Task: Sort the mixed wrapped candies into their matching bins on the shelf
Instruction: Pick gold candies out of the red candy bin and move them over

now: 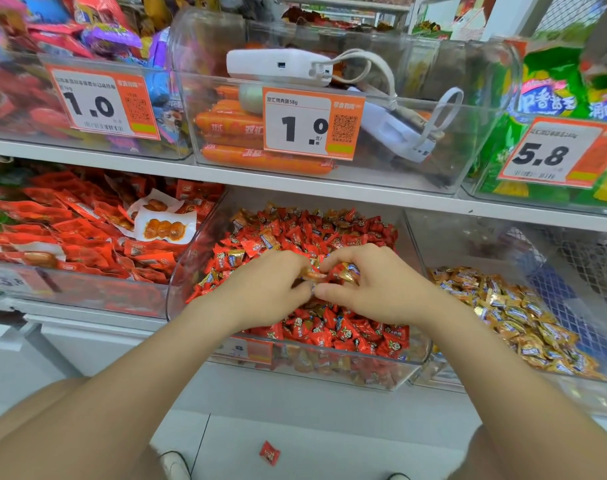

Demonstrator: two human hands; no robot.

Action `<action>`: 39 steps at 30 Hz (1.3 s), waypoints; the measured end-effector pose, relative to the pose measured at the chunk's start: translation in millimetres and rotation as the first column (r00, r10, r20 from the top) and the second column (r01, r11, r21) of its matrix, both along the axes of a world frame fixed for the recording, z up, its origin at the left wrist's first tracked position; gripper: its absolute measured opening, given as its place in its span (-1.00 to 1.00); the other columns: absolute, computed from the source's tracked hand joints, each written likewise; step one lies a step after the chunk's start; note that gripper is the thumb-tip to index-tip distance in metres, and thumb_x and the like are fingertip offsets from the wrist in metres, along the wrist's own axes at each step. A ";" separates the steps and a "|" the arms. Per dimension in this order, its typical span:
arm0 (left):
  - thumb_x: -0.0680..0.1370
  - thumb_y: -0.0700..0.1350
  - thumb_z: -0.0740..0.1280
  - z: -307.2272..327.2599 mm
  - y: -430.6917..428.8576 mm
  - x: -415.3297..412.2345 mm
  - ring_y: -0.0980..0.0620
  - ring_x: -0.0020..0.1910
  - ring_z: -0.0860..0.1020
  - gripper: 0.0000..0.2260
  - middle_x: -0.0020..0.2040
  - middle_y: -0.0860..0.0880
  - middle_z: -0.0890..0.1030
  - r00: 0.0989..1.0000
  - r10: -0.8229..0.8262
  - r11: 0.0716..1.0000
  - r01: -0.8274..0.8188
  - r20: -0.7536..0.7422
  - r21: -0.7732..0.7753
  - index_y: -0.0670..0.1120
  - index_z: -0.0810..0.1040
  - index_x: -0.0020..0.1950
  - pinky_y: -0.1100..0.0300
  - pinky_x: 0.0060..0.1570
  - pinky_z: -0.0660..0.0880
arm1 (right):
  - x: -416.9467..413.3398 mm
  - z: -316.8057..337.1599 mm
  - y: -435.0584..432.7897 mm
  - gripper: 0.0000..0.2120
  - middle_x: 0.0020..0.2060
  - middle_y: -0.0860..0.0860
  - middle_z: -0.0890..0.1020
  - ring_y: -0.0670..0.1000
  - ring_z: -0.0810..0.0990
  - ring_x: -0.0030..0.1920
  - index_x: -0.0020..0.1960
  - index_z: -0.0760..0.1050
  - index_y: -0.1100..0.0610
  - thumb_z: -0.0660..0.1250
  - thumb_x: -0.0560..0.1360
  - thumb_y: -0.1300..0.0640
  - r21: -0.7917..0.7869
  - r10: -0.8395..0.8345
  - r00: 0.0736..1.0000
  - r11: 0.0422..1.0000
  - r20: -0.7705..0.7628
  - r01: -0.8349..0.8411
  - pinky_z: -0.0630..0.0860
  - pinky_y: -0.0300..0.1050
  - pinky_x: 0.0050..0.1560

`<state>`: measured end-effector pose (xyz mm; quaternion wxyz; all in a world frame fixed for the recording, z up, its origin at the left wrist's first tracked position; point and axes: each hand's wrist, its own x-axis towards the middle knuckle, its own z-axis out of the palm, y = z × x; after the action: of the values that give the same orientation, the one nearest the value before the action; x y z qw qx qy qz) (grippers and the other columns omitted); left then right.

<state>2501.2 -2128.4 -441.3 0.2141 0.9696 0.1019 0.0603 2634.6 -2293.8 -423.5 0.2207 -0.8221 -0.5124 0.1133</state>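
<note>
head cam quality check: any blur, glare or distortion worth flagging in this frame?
Head view: lighting even, no hard shadows; centre sharp, including the middle price tag, left hand and right hand; top-left packets and left price tag softer, smeared; wide-angle lens tilts and bows the shelf edge; faint glare on the red-candy bin wall.

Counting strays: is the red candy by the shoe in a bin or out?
Out: the red candy lies on the floor.

red candies [330,327], gold candies [524,317], orange-and-white price tag [312,123], orange sausages [260,157]
</note>
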 end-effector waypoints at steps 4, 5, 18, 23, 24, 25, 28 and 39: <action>0.68 0.00 0.31 6.3 4.9 -5.2 0.02 -0.34 0.51 -0.83 -0.20 -0.01 0.63 0.998 0.005 0.979 0.009 0.070 -0.202 -0.03 0.60 -0.04 0.06 -0.32 0.45 | -7.2 -1.5 10.8 -0.75 -0.25 -0.09 0.59 -0.16 0.50 -0.32 0.02 0.52 -0.03 0.38 0.61 -0.20 0.078 0.015 0.997 0.997 -0.071 -0.010 0.40 -0.18 -0.27; 0.68 -0.01 0.31 7.3 4.3 -6.4 0.05 -0.39 0.49 -0.85 -0.22 0.04 0.63 0.996 0.012 0.967 0.009 0.084 -0.254 -0.02 0.62 -0.01 0.12 -0.38 0.43 | -8.5 -1.5 12.7 -0.75 -0.30 -0.12 0.57 -0.16 0.47 -0.37 -0.01 0.49 0.00 0.36 0.64 -0.17 0.095 0.013 0.995 0.995 -0.098 -0.004 0.38 -0.20 -0.32; 0.69 0.18 0.27 2.3 9.9 -13.0 0.09 -0.38 0.56 -0.65 -0.34 0.08 0.62 0.982 -0.152 0.981 0.137 -0.111 -0.137 0.05 0.68 -0.16 0.18 -0.28 0.49 | 7.1 8.8 -6.1 -0.85 -0.44 -0.03 0.44 -0.01 0.36 -0.47 -0.20 0.41 0.04 0.37 0.46 0.19 0.182 -0.062 0.969 0.977 -0.240 0.108 0.37 -0.07 -0.39; 0.58 0.09 0.48 6.7 12.8 -8.6 0.34 -0.01 0.60 -0.91 -0.08 0.32 0.70 0.909 -0.309 0.947 0.267 -0.281 -0.176 0.14 0.76 0.02 0.20 0.11 0.50 | -0.5 11.7 -13.2 -0.70 -0.30 -0.05 0.71 -0.14 0.50 -0.48 0.01 0.71 -0.14 0.31 0.56 0.22 -0.010 0.123 0.981 0.992 -0.149 -0.126 0.44 -0.30 -0.34; 0.55 0.10 0.52 7.5 14.9 -6.9 0.35 -0.02 0.59 -0.90 -0.08 0.33 0.69 0.900 -0.317 0.946 0.274 -0.301 -0.174 0.15 0.77 0.02 0.18 0.13 0.50 | -3.4 11.6 -12.9 -0.77 -0.28 -0.17 0.71 -0.18 0.55 -0.43 -0.01 0.74 -0.12 0.36 0.58 0.16 -0.035 0.159 0.981 0.986 -0.108 -0.164 0.42 -0.38 -0.27; 0.52 0.11 0.54 8.4 16.6 -5.4 0.36 -0.03 0.58 -0.88 -0.09 0.34 0.69 0.893 -0.312 0.949 0.274 -0.323 -0.158 0.16 0.77 0.02 0.14 0.15 0.51 | -6.2 9.5 -12.1 -0.86 -0.27 -0.28 0.69 -0.23 0.60 -0.33 -0.02 0.75 -0.11 0.42 0.58 0.07 -0.063 0.183 0.980 0.980 -0.084 -0.188 0.43 -0.39 -0.20; 0.44 0.13 0.60 10.6 18.2 -0.6 0.39 -0.12 0.51 -0.83 -0.21 0.45 0.58 0.891 -0.259 0.964 0.261 -0.373 -0.045 0.19 0.76 0.01 0.14 0.02 0.51 | -15.0 -3.7 -3.0 -0.79 -0.31 -0.41 0.62 -0.26 0.58 -0.24 0.02 0.75 -0.15 0.48 0.53 -0.24 -0.183 0.228 0.974 0.957 -0.005 -0.225 0.50 -0.18 -0.15; 0.46 -0.02 0.57 7.9 37.2 -5.1 0.09 0.07 0.58 -0.90 0.00 0.19 0.60 0.980 0.044 0.909 0.040 -0.192 0.415 0.17 0.70 -0.09 0.18 -0.22 0.41 | 3.8 3.5 -1.7 -0.89 -0.08 -0.19 0.63 -0.03 0.58 0.01 -0.05 0.70 -0.17 0.48 0.46 0.01 -0.401 0.191 0.894 0.916 0.406 -0.013 0.58 -0.04 -0.03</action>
<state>2496.1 -2091.2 -433.4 -0.0087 0.9939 0.1085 -0.0157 2638.4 -2295.5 -420.0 -0.0733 -0.8249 -0.5593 0.0371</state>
